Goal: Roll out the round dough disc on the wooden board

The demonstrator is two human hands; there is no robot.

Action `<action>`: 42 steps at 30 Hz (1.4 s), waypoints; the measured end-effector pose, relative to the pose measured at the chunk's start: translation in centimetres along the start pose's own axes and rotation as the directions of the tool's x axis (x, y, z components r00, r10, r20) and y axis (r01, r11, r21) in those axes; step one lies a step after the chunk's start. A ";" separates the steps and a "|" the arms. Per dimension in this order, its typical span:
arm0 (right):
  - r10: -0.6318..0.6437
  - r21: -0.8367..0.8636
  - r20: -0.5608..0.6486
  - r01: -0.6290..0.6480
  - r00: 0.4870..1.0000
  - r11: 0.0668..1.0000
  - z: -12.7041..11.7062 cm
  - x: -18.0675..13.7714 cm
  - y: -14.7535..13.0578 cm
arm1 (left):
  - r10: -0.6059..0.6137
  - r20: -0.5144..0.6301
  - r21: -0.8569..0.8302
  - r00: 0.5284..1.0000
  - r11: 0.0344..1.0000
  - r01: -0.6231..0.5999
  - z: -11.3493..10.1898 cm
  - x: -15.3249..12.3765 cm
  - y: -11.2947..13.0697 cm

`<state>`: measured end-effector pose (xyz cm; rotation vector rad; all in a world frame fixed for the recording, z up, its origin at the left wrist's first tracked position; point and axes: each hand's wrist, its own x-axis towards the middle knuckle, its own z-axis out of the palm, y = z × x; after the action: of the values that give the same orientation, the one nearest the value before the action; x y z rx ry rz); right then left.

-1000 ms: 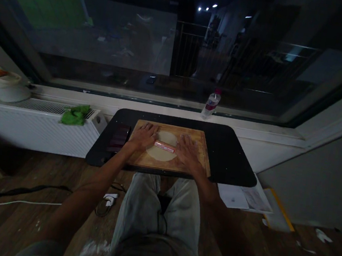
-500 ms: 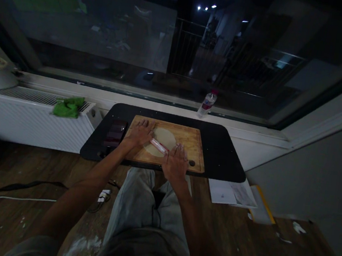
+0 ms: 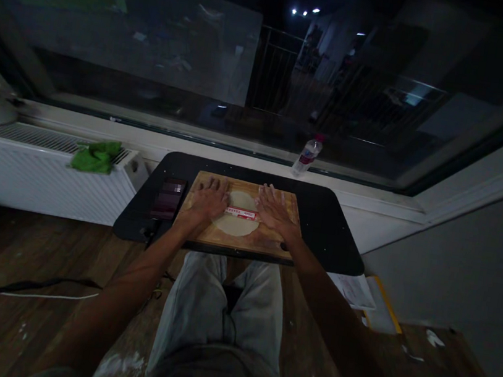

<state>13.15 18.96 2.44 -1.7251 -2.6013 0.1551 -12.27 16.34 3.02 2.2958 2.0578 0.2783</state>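
A flat round of dough (image 3: 235, 227) lies on a wooden cutting board (image 3: 231, 243). Across its middle rests a short rod like a rolling pin (image 3: 241, 213) with a red and white printed wrapping, nearly level from side to side. My left hand (image 3: 208, 200) lies flat with fingers stretched over the pin's left end. At the other end is my right hand (image 3: 275, 209), palm down, fingers spread and pointing away from me. Both palms hide the pin's ends and part of the dough's edges.
The board sits on a black table (image 3: 330, 224). Left of it lies a phone (image 3: 169, 199). A water bottle (image 3: 306, 157) stands on the windowsill behind. A green cloth (image 3: 95, 156) drapes over the radiator (image 3: 38, 174). Papers (image 3: 354, 290) lie on the floor at right.
My right hand has moved forward and slightly right, away from my body. The pin has swung from a slant to nearly level. My left hand has shifted only a little.
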 end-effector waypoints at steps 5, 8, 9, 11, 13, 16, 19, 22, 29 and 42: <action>-0.072 -0.024 -0.033 0.072 0.997 0.997 1.1 -1.1 0.2 | -0.016 -0.021 0.024 1.000 1.000 0.016 -0.5 -2.6 0.5; -0.048 -0.034 -0.046 0.046 0.998 0.998 1.7 -2.6 -0.5 | -0.004 -0.037 0.030 0.999 1.000 0.005 -0.4 -4.7 0.7; -0.038 -0.028 -0.051 0.037 0.998 0.999 1.7 -3.2 -0.9 | -0.004 -0.046 0.026 0.999 1.000 0.005 -0.2 -5.4 0.8; -0.035 -0.004 -0.088 0.035 0.996 0.999 1.5 -4.3 -1.5 | -0.003 -0.076 0.011 0.997 1.000 0.004 0.1 -6.5 0.7; -0.084 0.020 -0.140 0.087 0.987 0.996 1.1 -5.5 -1.9 | 0.012 -0.111 -0.007 0.994 1.000 -0.013 0.4 -7.1 0.4; -0.253 0.032 -0.196 0.264 0.947 0.964 0.2 -7.0 -1.9 | 0.073 -0.148 -0.050 0.986 0.995 -0.081 0.7 -6.7 -0.4; -0.352 0.044 -0.236 0.371 0.906 0.927 -0.2 -7.6 -1.4 | 0.061 -0.193 -0.155 0.979 0.984 -0.092 1.0 -5.6 -1.3; -0.345 0.052 -0.233 0.365 0.909 0.929 0.1 -7.3 -0.8 | -0.094 -0.313 -0.317 0.945 0.948 -0.010 1.9 -5.1 -1.5; -0.045 0.007 -0.259 0.048 0.965 0.999 0.1 -6.8 1.7 | -0.127 -0.382 -0.315 0.915 0.949 0.001 6.0 -8.7 1.4; 0.038 0.068 -0.268 -0.021 0.963 0.997 -0.4 -7.0 2.9 | 0.051 -0.197 -0.043 0.979 0.997 -0.060 2.0 -6.5 -2.7</action>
<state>18.61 13.70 2.80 -1.6350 -2.3516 0.0034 -15.25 10.38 -0.06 2.3861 2.0467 0.5734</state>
